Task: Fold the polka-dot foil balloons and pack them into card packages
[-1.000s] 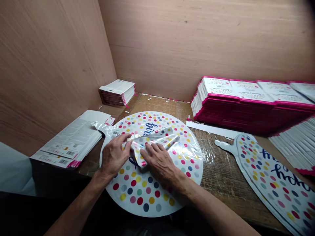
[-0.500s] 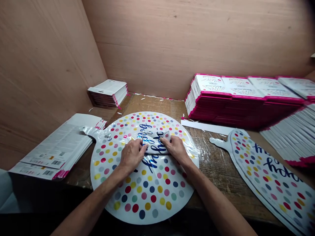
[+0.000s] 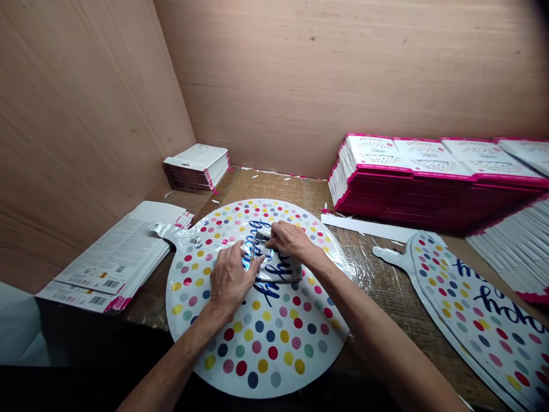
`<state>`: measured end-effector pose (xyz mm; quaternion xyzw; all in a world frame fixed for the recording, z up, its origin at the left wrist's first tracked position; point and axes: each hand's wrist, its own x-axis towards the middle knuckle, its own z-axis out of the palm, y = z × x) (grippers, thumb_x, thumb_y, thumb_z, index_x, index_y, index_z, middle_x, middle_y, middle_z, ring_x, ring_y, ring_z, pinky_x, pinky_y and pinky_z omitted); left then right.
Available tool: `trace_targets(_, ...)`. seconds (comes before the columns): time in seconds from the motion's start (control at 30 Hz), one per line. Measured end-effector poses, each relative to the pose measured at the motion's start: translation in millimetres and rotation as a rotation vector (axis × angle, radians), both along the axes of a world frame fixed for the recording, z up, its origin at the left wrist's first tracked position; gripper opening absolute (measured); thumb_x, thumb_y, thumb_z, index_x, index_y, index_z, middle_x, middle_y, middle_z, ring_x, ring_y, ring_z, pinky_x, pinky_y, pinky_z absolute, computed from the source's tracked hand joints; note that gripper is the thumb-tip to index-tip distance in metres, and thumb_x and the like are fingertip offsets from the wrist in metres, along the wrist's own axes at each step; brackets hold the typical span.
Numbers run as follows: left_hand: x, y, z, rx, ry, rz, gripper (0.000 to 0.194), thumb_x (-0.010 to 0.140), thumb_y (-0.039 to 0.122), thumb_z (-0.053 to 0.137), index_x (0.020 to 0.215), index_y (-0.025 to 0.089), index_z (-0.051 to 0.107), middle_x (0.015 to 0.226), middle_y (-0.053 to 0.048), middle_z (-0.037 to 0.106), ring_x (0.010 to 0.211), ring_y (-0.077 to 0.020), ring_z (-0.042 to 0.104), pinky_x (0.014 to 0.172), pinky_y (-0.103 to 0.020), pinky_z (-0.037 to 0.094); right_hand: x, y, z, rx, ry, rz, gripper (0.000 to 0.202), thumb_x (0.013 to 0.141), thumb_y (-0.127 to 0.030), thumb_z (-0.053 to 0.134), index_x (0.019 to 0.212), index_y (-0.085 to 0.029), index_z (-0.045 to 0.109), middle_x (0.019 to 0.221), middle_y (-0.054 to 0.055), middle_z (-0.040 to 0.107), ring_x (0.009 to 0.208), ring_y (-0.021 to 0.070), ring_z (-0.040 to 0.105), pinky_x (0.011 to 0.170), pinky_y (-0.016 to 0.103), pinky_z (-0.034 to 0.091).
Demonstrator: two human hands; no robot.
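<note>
A round white foil balloon (image 3: 266, 343) with coloured dots and blue lettering lies flat in front of me, its neck pointing left. On its middle rests a small folded foil balloon (image 3: 283, 270) with the same lettering. My left hand (image 3: 231, 274) is closed at the left edge of this folded piece, thumb and fingers against it. From the far side, my right hand (image 3: 288, 239) pinches a silvery flap at its upper left part. My fingers hide some of the folds.
Printed cards (image 3: 115, 252) are stacked at left, with another card stack (image 3: 199, 157) behind. Rows of pink-edged cards (image 3: 403, 183) stand back right. More flat balloons (image 3: 467, 309) lie at right. A white strip (image 3: 369, 226) lies near plywood walls (image 3: 278, 86).
My right hand has moved from the folded balloon's right side to its upper left part, taking a flap between the fingers. The left hand stays beside it. The view has shifted slightly.
</note>
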<state>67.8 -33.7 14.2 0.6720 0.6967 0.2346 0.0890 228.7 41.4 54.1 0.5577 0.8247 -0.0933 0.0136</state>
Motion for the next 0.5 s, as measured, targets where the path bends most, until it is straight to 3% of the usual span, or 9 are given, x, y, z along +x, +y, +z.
trace_targets(0.07, -7.0, -4.4, -0.1, 0.005, -0.175, 0.034, 0.048, 0.086, 0.049, 0.057, 0.12, 0.016, 0.058, 0.101, -0.01, 0.071, 0.099, -0.0282, 0.063, 0.085, -0.039, 0.05, -0.3, -16.4, -0.3, -0.036, 0.047, 0.046, 0.021, 0.094, -0.038, 0.058, 0.109, -0.023, 0.06, 0.098, 0.003, 0.069, 0.088, 0.0178, 0.062, 0.066, 0.025, 0.037)
trace_targets(0.17, -11.5, -12.7, -1.1, -0.077, -0.455, -0.026, 0.035, 0.087, 0.042, 0.052, 0.11, 0.018, 0.062, 0.082, -0.003, 0.072, 0.077, -0.0203, 0.067, 0.075, -0.032, 0.051, -11.7, -44.1, -4.7, -0.095, 0.086, 0.094, 0.033, 0.091, -0.04, 0.062, 0.117, -0.022, 0.054, 0.1, 0.004, 0.07, 0.09, 0.0197, 0.062, 0.065, 0.026, 0.034)
trace_targets(0.27, -25.9, -18.3, -0.2, -0.075, -0.528, -0.016, 0.03, 0.085, 0.041, 0.054, 0.101, 0.018, 0.065, 0.073, -0.001, 0.071, 0.069, -0.0178, 0.067, 0.07, -0.028, 0.051, -25.8, -64.0, -11.5, -0.125, 0.098, 0.134, 0.024, 0.094, -0.043, 0.056, 0.101, -0.021, 0.058, 0.098, 0.006, 0.069, 0.087, 0.0198, 0.062, 0.064, 0.027, 0.032)
trace_targets(0.33, -50.9, -18.4, 4.3, 0.001, -0.402, 0.057, 0.032, 0.087, 0.044, 0.052, 0.102, 0.018, 0.065, 0.08, -0.004, 0.073, 0.072, -0.0192, 0.068, 0.071, -0.029, 0.051, -27.7, -71.3, -15.7, -0.141, 0.125, 0.159, 0.021, 0.096, -0.04, 0.053, 0.088, -0.021, 0.056, 0.091, 0.005, 0.068, 0.082, 0.0185, 0.06, 0.064, 0.027, 0.032)
trace_targets(0.43, -104.7, -14.2, 16.9, 0.173, 0.026, 0.25, 0.038, 0.092, 0.042, 0.046, 0.114, 0.015, 0.063, 0.109, -0.013, 0.071, 0.097, -0.0272, 0.066, 0.085, -0.037, 0.05, -14.2, -76.1, -21.6, -0.156, 0.217, 0.081, 0.019, 0.096, -0.036, 0.051, 0.083, -0.022, 0.05, 0.086, 0.003, 0.064, 0.076, 0.0171, 0.057, 0.064, 0.027, 0.033)
trace_targets(0.5, -137.2, -10.0, 24.9, 0.096, 0.344, 0.334, 0.04, 0.093, 0.038, 0.044, 0.116, 0.01, 0.061, 0.118, -0.021, 0.065, 0.113, -0.0349, 0.059, 0.093, -0.045, 0.047, 1.6, -77.5, -26.0, -0.163, 0.292, 0.002, 0.022, 0.096, -0.037, 0.047, 0.08, -0.022, 0.046, 0.08, 0.002, 0.06, 0.072, 0.0165, 0.054, 0.063, 0.027, 0.034)
